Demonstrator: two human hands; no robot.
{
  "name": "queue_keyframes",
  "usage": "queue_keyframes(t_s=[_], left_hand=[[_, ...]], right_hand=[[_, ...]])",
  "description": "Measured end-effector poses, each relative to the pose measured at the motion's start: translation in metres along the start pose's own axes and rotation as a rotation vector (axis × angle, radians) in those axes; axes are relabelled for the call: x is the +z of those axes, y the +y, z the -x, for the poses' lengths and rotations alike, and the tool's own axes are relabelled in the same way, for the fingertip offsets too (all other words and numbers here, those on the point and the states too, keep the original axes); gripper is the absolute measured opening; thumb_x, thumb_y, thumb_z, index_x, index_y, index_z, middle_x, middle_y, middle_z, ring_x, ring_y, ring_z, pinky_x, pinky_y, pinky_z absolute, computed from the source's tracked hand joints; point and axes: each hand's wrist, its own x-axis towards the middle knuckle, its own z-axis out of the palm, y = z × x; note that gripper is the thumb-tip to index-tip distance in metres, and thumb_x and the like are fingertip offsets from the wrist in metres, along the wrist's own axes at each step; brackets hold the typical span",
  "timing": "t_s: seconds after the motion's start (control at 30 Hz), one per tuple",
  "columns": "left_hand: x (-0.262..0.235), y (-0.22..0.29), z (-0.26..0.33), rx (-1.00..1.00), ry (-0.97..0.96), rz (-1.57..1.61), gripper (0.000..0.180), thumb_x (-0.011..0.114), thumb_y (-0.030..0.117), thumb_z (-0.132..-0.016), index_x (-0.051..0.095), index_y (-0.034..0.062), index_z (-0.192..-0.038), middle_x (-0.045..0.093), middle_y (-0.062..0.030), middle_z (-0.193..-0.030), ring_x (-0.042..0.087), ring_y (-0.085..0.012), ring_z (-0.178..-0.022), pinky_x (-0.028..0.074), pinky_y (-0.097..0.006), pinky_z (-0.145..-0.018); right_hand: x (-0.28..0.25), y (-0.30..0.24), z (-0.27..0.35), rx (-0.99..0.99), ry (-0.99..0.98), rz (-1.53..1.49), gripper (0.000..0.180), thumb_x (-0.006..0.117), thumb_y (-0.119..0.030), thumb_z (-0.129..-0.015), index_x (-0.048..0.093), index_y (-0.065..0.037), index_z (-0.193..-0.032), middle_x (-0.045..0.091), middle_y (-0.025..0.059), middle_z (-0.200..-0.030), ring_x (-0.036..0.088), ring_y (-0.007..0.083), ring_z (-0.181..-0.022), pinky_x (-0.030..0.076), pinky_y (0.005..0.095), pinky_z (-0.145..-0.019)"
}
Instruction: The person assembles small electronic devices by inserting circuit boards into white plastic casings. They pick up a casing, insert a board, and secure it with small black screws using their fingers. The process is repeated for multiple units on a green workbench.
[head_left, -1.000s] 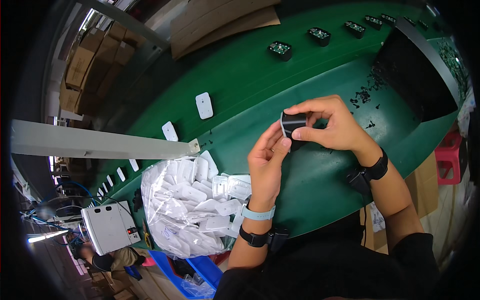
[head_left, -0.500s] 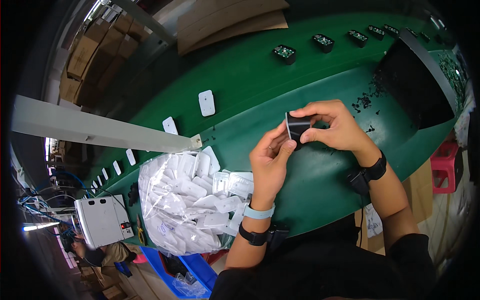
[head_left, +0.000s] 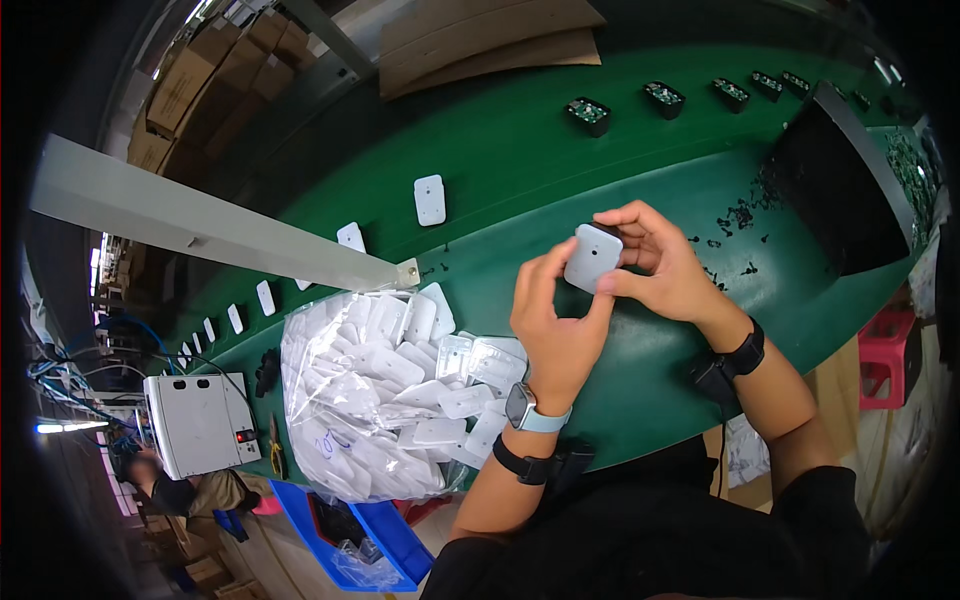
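Note:
Between both hands, over the green table, is a small black housing with a pale grey cover plate (head_left: 594, 260) on its face. The plate has rounded corners and small dark holes, and it faces me. My left hand (head_left: 560, 340) is closed on the left edge, fingers behind and thumb near the lower corner. My right hand (head_left: 668, 272) grips the right side, thumb at the plate's lower right and fingers at the black body. Left of my left wrist lies a clear plastic bag (head_left: 345, 410) full of white cover plates. Small black screws (head_left: 740, 213) are scattered right of my right hand.
Black housings with green circuit boards (head_left: 588, 116) line the far green strip, with white plates (head_left: 430, 200) further left. A metal beam (head_left: 220, 225) crosses the left side. A black tray (head_left: 845, 180), white machine (head_left: 205, 425), pliers (head_left: 277, 447) and blue bin (head_left: 400, 545) surround the workplace.
The housing has turned from edge-on, so its pale plate now faces me. My left hand has rotated with it, bringing the watch face into sight. The whole view has shifted slightly.

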Motion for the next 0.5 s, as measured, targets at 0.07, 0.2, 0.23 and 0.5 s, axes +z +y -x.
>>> queue_keyframes(t_s=[0.07, 0.2, 0.23, 0.5], left_hand=[[0.006, -0.006, 0.002, -0.080, 0.036, 0.253, 0.034, 0.074, -0.004, -0.086, 0.062, -0.0056, -0.118, 0.064, -0.0125, -0.115, 0.064, -0.0215, -0.107, 0.053, -0.034, -0.093], [0.002, -0.009, 0.002, -0.334, -0.006, 0.627, 0.029, 0.072, -0.003, -0.088, 0.064, -0.0045, -0.115, 0.067, -0.0136, -0.116, 0.065, -0.0213, -0.108, 0.054, -0.035, -0.094], [0.001, -0.009, 0.002, -0.428, -0.020, 0.692, 0.027, 0.072, -0.002, -0.088, 0.066, -0.0038, -0.114, 0.068, -0.0138, -0.116, 0.066, -0.0209, -0.107, 0.054, -0.035, -0.094], [0.000, -0.008, 0.005, -0.002, 0.090, 0.309, 0.023, 0.070, -0.009, -0.083, 0.069, -0.0012, -0.104, 0.069, -0.0169, -0.112, 0.069, -0.0281, -0.101, 0.055, -0.035, -0.089]], right_hand=[[0.007, 0.002, 0.000, -0.054, 0.039, -0.005, 0.047, 0.077, -0.002, -0.086, 0.054, 0.001, -0.127, 0.064, 0.0118, -0.121, 0.064, 0.0179, -0.112, 0.054, 0.0330, -0.095], [-0.004, 0.000, -0.002, -0.056, -0.018, -0.109, 0.045, 0.074, 0.003, -0.086, 0.056, -0.001, -0.128, 0.061, 0.0145, -0.134, 0.063, 0.0206, -0.116, 0.053, 0.0361, -0.098], [-0.005, -0.001, 0.000, -0.060, -0.042, -0.091, 0.045, 0.072, 0.007, -0.086, 0.057, 0.000, -0.128, 0.058, 0.0163, -0.138, 0.062, 0.0216, -0.118, 0.053, 0.0371, -0.099], [0.001, 0.000, 0.004, -0.333, -0.045, 0.151, 0.046, 0.077, 0.008, -0.080, 0.059, -0.002, -0.121, 0.059, 0.0179, -0.133, 0.063, 0.0244, -0.117, 0.055, 0.0369, -0.097]])
